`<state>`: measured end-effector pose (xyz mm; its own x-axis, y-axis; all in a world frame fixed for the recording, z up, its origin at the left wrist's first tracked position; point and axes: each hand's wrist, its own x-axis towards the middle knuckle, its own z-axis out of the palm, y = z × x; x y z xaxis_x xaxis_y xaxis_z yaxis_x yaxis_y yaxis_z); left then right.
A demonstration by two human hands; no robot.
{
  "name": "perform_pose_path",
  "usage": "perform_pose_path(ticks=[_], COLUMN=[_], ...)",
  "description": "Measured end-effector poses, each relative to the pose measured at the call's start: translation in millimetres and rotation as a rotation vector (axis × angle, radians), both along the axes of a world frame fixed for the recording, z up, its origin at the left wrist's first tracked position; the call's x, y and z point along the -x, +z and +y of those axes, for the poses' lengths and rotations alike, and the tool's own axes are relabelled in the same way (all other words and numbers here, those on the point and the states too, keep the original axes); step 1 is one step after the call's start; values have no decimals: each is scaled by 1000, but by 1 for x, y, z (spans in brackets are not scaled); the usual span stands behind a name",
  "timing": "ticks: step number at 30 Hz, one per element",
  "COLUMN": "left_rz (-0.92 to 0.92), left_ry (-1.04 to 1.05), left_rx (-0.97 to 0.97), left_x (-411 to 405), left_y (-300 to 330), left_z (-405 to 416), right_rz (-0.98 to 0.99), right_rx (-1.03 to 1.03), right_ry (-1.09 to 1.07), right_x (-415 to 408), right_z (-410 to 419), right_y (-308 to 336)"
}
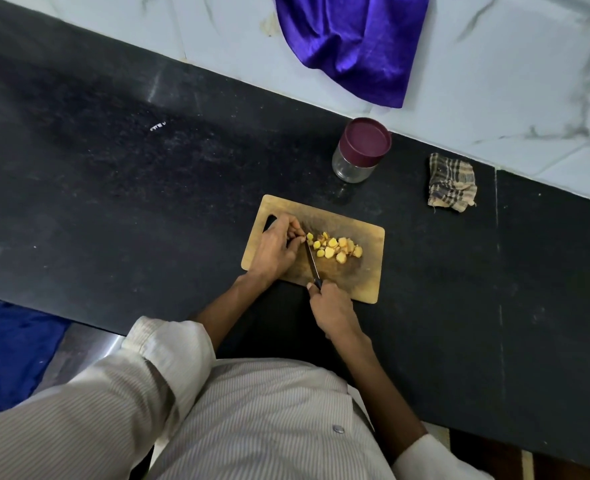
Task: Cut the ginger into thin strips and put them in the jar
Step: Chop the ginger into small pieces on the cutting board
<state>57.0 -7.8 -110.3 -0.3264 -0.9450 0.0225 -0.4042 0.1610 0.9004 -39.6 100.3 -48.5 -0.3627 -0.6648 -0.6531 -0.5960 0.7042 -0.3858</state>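
A wooden cutting board (362, 271) lies on the black counter. Several yellow cut ginger pieces (335, 247) sit in a loose pile near its middle. My left hand (276, 249) rests on the board's left part, fingertips pinching a small ginger piece (309, 236) at the pile's left end. My right hand (331, 308) grips the dark handle of a knife (312, 261) at the board's near edge; the blade points away, its tip beside my left fingertips. A glass jar (361, 150) with a maroon lid on stands beyond the board.
A folded checked cloth (452, 183) lies right of the jar. A purple cloth (352, 43) hangs over the pale marble wall behind the black counter (113, 185). Blue fabric (6, 351) shows below the counter's near edge at left.
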Motion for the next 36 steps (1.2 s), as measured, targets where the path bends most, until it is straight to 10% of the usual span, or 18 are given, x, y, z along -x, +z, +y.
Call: perform_pose_path(ticks=[36], left_rz=[-154], left_ry=[-80], left_rx=[8], left_x=[-1], left_y=[25], left_z=[9], right_rz=[-148], right_rx=[257], right_ry=[-235], right_x=[64], right_z=[35], right_y=[-7])
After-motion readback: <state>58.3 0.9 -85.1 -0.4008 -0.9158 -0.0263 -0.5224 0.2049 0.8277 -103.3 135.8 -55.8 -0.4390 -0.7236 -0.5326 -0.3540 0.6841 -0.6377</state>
